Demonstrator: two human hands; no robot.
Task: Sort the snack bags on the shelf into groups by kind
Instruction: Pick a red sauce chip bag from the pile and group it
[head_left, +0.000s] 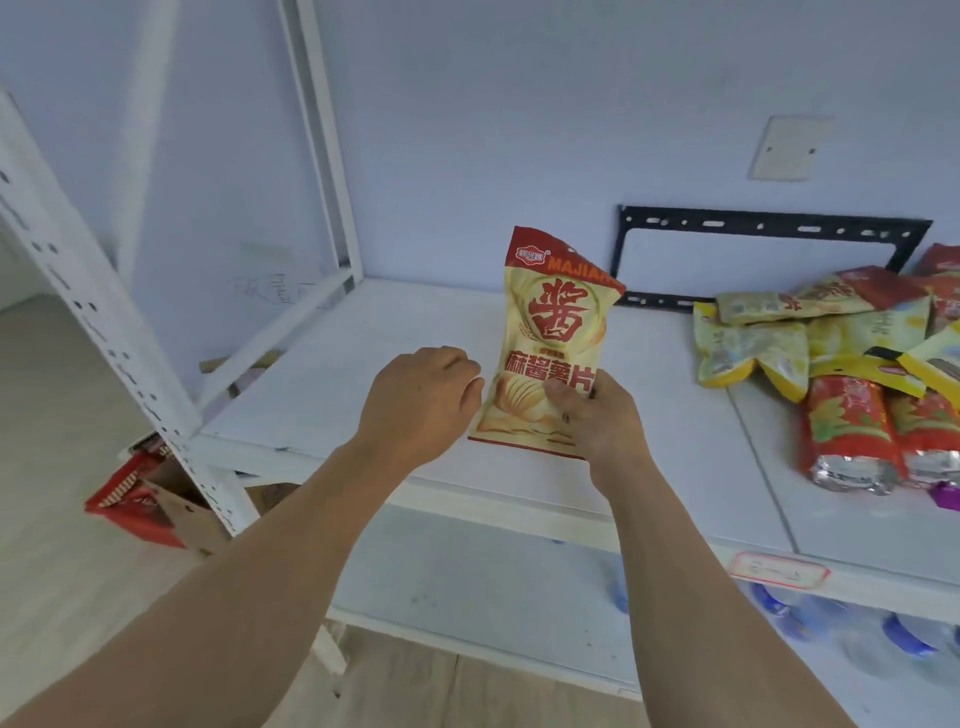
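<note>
- my right hand grip pinches the cream-and-red chip bag by its lower edge, upright over the shelf
- my left hand curled beside the bag, whether touching it I cannot tell
- mixed pile at right unsorted; sorting looks barely begun

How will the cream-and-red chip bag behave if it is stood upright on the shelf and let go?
The chip bag probably tips: it stands tall on a narrow bottom seam, steadied by the right hand. It looks puffed, so likely light. Its glossy film may slide on the smooth shelf.
</note>
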